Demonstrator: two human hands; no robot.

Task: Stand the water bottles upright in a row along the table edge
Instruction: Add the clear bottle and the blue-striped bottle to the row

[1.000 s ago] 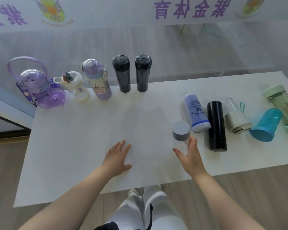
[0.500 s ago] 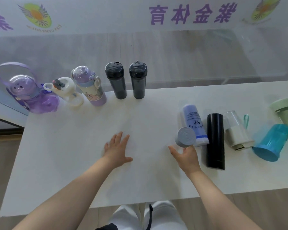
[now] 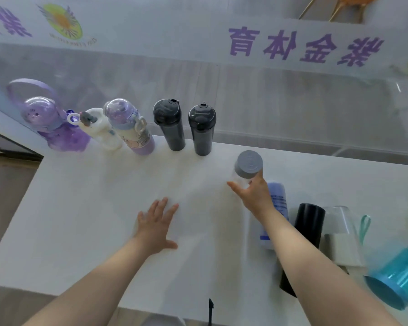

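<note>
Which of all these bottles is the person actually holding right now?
The clear bottle with the flat grey lid, gripped by the right hand. The other bottles stand or lie untouched; the left hand rests flat on the white table.

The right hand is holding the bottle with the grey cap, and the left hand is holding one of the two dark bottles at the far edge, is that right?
Not quite. In the head view the left hand holds nothing; it lies flat and open on the table. The right hand does hold the bottle with the grey cap.
</note>
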